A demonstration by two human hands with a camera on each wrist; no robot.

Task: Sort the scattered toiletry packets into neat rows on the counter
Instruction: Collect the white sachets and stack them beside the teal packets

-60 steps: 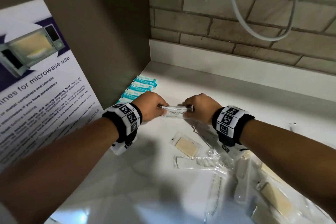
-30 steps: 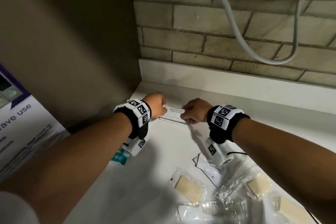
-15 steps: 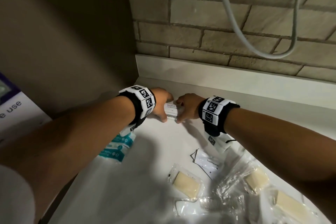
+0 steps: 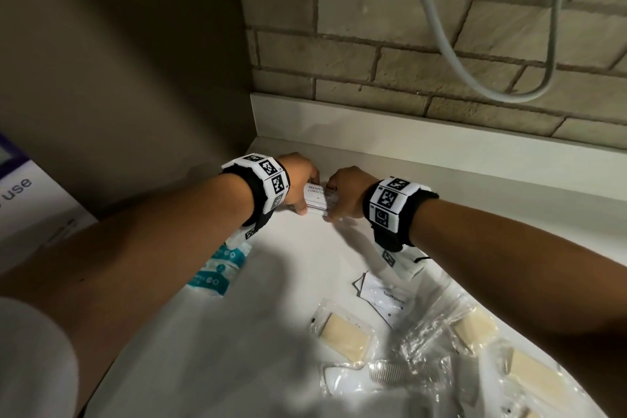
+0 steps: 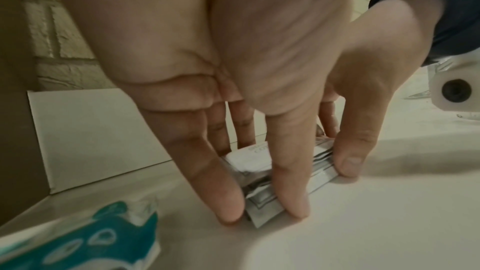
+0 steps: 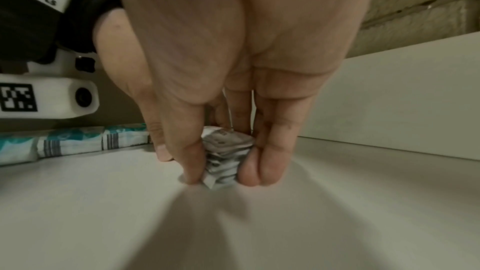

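Hands stay closed on the sachet stack [image 4: 317, 201]: left hand [image 4: 298, 180] and right hand [image 4: 346, 191] pinch its ends with fingers [image 5: 291, 188], now pressed closer together on the counter [image 4: 271, 332].

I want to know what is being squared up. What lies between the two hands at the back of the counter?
A stack of white shampoo sachets, pinched at its ends between the left hand and right hand. The head view shows it; both wrist views show the layers.
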